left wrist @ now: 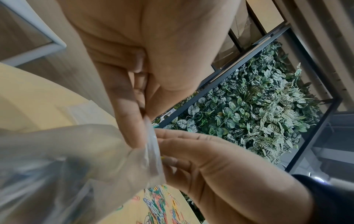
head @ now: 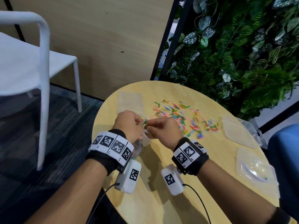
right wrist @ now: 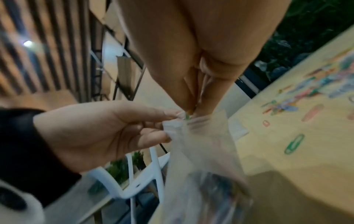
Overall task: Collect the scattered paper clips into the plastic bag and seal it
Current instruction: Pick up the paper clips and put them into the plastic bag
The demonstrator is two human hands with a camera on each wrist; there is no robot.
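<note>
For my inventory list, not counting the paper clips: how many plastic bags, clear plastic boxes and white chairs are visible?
Plastic bags: 2, one held, one lying flat
Clear plastic boxes: 2
White chairs: 1
Total: 5

White chair (head: 32, 65), plant wall (head: 242, 46), clear plastic boxes (head: 241, 135).

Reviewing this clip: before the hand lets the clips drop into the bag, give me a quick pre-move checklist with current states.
1. Left hand grips the mouth of the clear plastic bag: ok.
2. Right hand pinches coloured paper clips at the bag mouth: ok.
3. Bag mouth wide enough for the clips: cannot tell.
4. Bag already holds clips: ok, though blurred.
5. Scattered colourful paper clips all cleared off the round wooden table: not ok, many remain.
6. Bag sealed: not ok.
</note>
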